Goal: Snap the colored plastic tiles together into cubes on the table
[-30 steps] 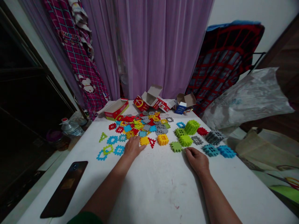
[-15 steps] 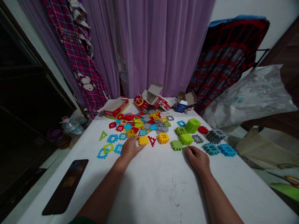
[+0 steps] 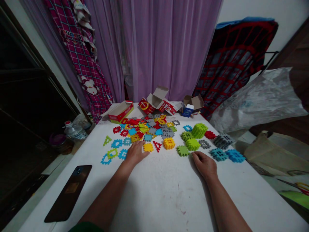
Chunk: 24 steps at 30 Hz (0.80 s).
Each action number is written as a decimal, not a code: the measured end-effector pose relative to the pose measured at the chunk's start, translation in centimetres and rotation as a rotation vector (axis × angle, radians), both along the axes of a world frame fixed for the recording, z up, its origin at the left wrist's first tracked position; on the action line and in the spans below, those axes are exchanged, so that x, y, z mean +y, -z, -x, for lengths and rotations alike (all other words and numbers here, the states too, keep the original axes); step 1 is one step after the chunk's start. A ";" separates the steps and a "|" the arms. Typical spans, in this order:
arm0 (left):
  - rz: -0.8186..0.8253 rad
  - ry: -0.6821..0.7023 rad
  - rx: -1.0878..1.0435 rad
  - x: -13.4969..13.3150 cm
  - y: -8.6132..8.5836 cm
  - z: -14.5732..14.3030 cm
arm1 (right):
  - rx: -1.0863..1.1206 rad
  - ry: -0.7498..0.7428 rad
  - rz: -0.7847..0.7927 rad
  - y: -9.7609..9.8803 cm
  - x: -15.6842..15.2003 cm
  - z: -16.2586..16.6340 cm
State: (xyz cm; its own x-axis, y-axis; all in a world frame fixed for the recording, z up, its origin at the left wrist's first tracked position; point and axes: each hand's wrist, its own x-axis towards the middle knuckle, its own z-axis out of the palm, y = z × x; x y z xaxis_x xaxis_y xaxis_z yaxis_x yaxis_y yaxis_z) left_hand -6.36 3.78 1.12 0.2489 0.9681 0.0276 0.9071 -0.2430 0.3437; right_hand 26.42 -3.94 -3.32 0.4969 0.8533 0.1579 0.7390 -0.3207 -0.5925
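The left hand (image 3: pixel 135 152) is reaching to the yellow tile (image 3: pixel 148 147), which is lying on the table (image 3: pixel 156 187) left of the red triangle (image 3: pixel 157 146). Its thumb is standing apart from the fingers at the tile's edge; whether they are pinching it, I cannot tell. The hand is partly hiding a blue tile (image 3: pixel 122 154). The right hand (image 3: pixel 205 164) is resting near a green tile (image 3: pixel 182 150), fingers curling under, tips hard to make out; I cannot tell whether they are pressing together. Overlapping pieces are blurring in the pile (image 3: pixel 151 126). The frame is cutting off the green sleeve (image 3: pixel 87 227).
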 end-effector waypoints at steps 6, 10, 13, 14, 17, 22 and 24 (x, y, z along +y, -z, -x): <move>-0.004 -0.008 0.012 0.1 0.3 0.0 | -0.010 0.000 -0.033 0.3 0.0 0.0; -0.028 0.027 0.031 0.2 0.5 0.2 | -0.004 -0.011 -0.018 0.2 0.0 -0.1; -0.043 0.061 0.040 0.2 0.4 0.3 | 0.001 -0.004 0.001 0.1 0.0 -0.1; -0.043 0.070 0.042 0.3 0.4 0.3 | 0.003 -0.003 0.005 0.1 0.0 -0.1; -0.041 0.081 0.039 0.4 0.3 0.4 | 0.003 -0.006 0.001 0.2 0.1 -0.1; -0.037 0.096 0.011 0.5 0.5 0.7 | -0.008 -0.008 -0.006 0.3 0.1 -0.1; -0.031 0.110 -0.006 0.6 0.4 0.9 | -0.017 -0.012 -0.022 0.2 0.1 -0.1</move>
State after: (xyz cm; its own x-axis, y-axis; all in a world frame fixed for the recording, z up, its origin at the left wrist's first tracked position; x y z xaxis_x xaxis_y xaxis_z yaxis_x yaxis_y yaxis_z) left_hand -7.24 4.40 0.71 0.3530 0.9338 0.0586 0.8724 -0.3512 0.3400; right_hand 26.49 -3.89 -3.54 0.4841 0.8553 0.1847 0.7526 -0.2993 -0.5866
